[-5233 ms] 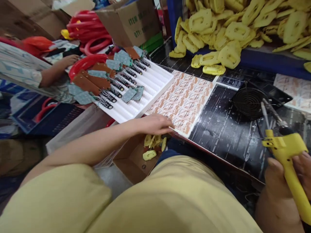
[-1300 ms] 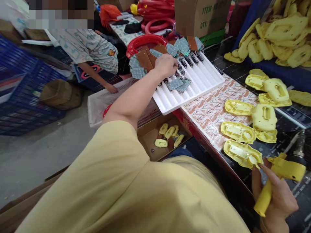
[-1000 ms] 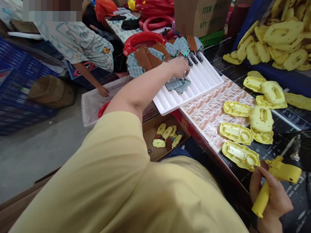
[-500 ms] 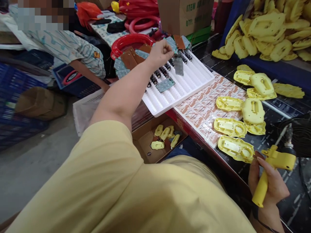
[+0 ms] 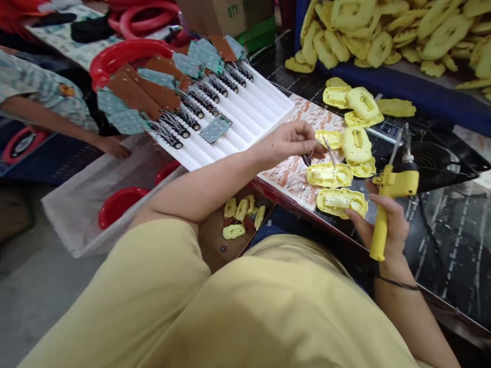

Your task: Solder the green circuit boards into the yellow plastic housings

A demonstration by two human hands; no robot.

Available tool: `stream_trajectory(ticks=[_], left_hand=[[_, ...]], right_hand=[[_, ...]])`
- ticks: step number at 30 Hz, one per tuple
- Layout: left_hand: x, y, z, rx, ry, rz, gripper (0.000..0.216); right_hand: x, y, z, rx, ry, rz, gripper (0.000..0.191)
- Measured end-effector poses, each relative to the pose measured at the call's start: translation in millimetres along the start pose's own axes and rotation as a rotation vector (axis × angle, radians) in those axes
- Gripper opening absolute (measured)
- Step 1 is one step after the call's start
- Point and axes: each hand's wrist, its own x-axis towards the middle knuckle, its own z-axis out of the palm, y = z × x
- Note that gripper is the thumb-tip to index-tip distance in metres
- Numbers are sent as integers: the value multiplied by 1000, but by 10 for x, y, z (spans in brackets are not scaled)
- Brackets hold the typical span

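Observation:
My left hand (image 5: 289, 143) pinches a small circuit board (image 5: 329, 152) with its dark coil end, seen edge-on, and holds it just above a yellow plastic shell (image 5: 329, 175) on the sheet of printed labels (image 5: 291, 171). My right hand (image 5: 383, 225) grips the handle of a yellow soldering gun (image 5: 385, 207), tip pointing up and away, beside another yellow shell (image 5: 342, 202) near the table edge. Several more shells (image 5: 356, 145) lie behind them.
A white grooved tray (image 5: 245, 120) holds several boards with coils. A heap of yellow shells (image 5: 383, 33) fills the back right. A black wire stand (image 5: 433, 158) sits right. An open carton (image 5: 240, 225) of small yellow parts is below the table. Another person's arm (image 5: 57, 122) reaches into a clear bin (image 5: 95, 194).
My left hand lifted one board off the white tray and carried it right, down to the yellow shells. My right hand with the soldering gun came closer to the shells.

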Motion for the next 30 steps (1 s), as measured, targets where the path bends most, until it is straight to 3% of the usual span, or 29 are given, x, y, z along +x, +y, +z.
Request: stream_trajectory(ticks=[3, 7, 10, 13, 15, 17, 19, 21, 25, 30], left_hand=[[-96, -64, 322, -171, -135, -39, 67], [-217, -101, 626, -348, -208, -72, 64], [-297, -158, 740, -436, -178, -126, 64], [-363, -225, 715, -451, -145, -162, 67], [-395, -244, 621, -323, -135, -182, 69], [-410, -223, 503, -41, -51, -154, 70], [-407, -168, 425, 257, 71, -57, 69], [-386, -105, 430, 383, 96, 29, 69], [-320, -74, 635, 98, -59, -40, 73], [-290, -211, 846, -165, -41, -122, 73]], right_hand=[[16, -19, 130, 28, 59, 80, 50], [29, -57, 264, 132, 121, 132, 44], [49, -88, 313, 273, 162, 160, 44], [54, -109, 305, 254, 196, 125, 42], [52, -131, 261, 206, 218, 94, 40], [61, -177, 191, 171, 231, 75, 40], [88, -251, 114, 123, 217, 41, 37], [126, -338, 52, 55, 201, -23, 32], [163, -453, -7, -21, 111, -112, 33], [116, -447, 18, -76, 55, -160, 39]])
